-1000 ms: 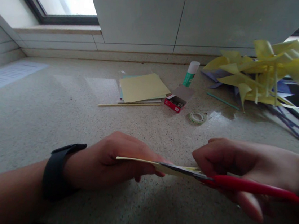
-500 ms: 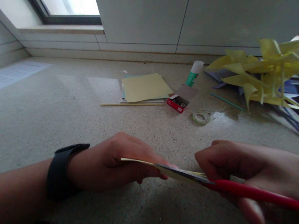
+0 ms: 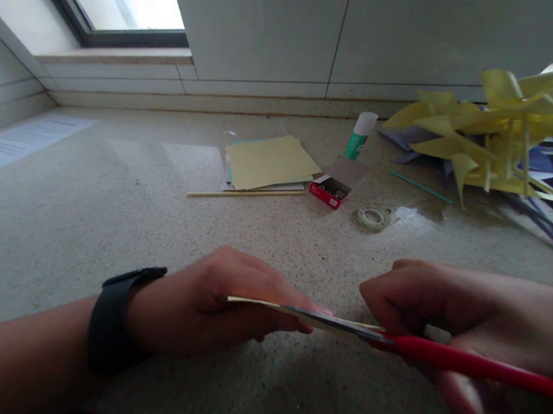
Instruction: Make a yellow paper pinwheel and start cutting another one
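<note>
My left hand (image 3: 214, 303), with a black watch on the wrist, pinches a yellow sheet of paper (image 3: 264, 304) held edge-on just above the speckled counter. My right hand (image 3: 449, 315) grips red-handled scissors (image 3: 439, 357). The dark blades point left and lie along the sheet, reaching the left fingertips. How far the blades are apart is hard to see from this edge-on angle.
Farther back lie a stack of yellow paper (image 3: 269, 160), a thin wooden stick (image 3: 242, 194), an open red box of pins (image 3: 331, 190), a green glue stick (image 3: 360, 135) and a tape roll (image 3: 372, 217). Several yellow paper pinwheels (image 3: 508, 128) are heaped at the right.
Both hands with the paper and scissors sit slightly lower and further right in the picture than a second ago. The grips are unchanged.
</note>
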Action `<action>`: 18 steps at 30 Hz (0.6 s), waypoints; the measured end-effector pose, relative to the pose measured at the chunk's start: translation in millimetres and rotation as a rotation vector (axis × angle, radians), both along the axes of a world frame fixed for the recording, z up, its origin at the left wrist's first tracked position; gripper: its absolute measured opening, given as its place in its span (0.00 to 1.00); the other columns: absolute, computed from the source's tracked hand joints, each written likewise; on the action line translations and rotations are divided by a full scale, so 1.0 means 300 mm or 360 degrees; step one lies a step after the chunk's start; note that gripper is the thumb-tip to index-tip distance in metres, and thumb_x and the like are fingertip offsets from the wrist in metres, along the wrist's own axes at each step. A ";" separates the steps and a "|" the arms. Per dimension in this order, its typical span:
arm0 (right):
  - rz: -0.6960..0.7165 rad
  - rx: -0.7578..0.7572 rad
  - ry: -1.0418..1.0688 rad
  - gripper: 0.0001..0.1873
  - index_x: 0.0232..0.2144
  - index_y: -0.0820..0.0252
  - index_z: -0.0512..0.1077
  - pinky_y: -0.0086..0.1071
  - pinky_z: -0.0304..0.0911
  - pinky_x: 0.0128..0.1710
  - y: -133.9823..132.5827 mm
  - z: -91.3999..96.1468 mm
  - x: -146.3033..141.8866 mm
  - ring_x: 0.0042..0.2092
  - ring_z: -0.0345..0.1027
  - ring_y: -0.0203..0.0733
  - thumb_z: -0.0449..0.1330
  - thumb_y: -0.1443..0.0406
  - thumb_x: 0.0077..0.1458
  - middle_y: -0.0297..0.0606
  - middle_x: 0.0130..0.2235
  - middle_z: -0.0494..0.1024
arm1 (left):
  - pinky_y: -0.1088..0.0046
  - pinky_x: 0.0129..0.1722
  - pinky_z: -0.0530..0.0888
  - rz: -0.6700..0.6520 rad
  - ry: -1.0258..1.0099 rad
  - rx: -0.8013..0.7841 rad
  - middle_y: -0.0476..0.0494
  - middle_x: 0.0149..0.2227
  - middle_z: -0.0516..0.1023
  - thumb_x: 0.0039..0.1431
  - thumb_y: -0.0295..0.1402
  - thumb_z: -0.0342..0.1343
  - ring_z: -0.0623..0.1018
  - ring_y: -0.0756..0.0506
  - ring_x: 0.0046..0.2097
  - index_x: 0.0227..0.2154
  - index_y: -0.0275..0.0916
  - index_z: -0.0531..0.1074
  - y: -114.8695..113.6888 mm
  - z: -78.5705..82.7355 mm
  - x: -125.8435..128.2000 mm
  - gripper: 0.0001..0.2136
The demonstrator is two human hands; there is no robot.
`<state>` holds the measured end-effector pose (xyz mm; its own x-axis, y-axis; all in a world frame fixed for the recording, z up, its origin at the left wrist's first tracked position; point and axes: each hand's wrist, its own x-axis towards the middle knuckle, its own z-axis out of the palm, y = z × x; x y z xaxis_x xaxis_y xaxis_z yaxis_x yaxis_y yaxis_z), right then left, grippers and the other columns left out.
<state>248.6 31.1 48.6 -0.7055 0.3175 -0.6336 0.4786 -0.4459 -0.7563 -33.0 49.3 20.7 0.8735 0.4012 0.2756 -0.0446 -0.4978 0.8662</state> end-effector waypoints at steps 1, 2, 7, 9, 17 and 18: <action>0.0020 -0.0003 -0.0009 0.19 0.26 0.57 0.64 0.23 0.56 0.17 0.002 -0.001 0.000 0.20 0.61 0.31 0.73 0.60 0.48 0.26 0.21 0.68 | 0.77 0.38 0.76 -0.0003 0.0002 -0.0004 0.36 0.38 0.85 0.68 0.24 0.54 0.81 0.49 0.35 0.52 0.29 0.77 0.000 -0.001 -0.001 0.13; 0.0037 0.0000 -0.0014 0.18 0.26 0.57 0.64 0.23 0.56 0.18 0.003 -0.001 0.000 0.20 0.61 0.31 0.72 0.61 0.48 0.26 0.21 0.68 | 0.77 0.38 0.76 -0.0005 0.0004 -0.0004 0.36 0.38 0.85 0.68 0.24 0.54 0.81 0.49 0.35 0.53 0.29 0.76 0.000 -0.001 -0.001 0.13; -0.0011 0.0084 0.0024 0.18 0.25 0.58 0.66 0.22 0.53 0.19 0.001 -0.002 -0.003 0.21 0.60 0.30 0.73 0.62 0.46 0.26 0.22 0.68 | 0.77 0.36 0.75 -0.0004 0.0002 0.0001 0.36 0.33 0.84 0.69 0.25 0.53 0.79 0.49 0.33 0.52 0.25 0.76 -0.002 -0.003 0.000 0.14; -0.0063 0.0118 0.0048 0.19 0.24 0.59 0.66 0.22 0.52 0.19 -0.004 0.001 -0.006 0.21 0.60 0.30 0.74 0.60 0.44 0.27 0.22 0.68 | 0.77 0.36 0.75 0.0006 0.0002 -0.0007 0.36 0.33 0.83 0.69 0.26 0.53 0.79 0.49 0.33 0.52 0.25 0.77 -0.003 -0.004 0.000 0.14; -0.0014 0.0202 -0.0049 0.18 0.21 0.59 0.66 0.22 0.50 0.18 0.000 0.024 -0.023 0.20 0.58 0.29 0.71 0.62 0.50 0.26 0.20 0.67 | 0.76 0.36 0.75 0.0022 0.0057 -0.0014 0.37 0.34 0.83 0.69 0.25 0.53 0.79 0.49 0.33 0.53 0.27 0.77 -0.001 0.001 0.001 0.14; -0.0009 0.0237 -0.0055 0.17 0.21 0.59 0.66 0.21 0.49 0.18 0.001 0.026 -0.023 0.20 0.58 0.29 0.71 0.63 0.51 0.26 0.20 0.67 | 0.76 0.36 0.75 0.0025 0.0056 -0.0016 0.37 0.34 0.84 0.69 0.25 0.53 0.79 0.49 0.34 0.53 0.28 0.77 -0.001 0.002 0.001 0.14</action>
<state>241.7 31.5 56.4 -0.6818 0.4138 -0.6033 0.5035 -0.3329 -0.7973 -32.7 49.0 21.1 0.8761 0.4175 0.2410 -0.0066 -0.4896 0.8719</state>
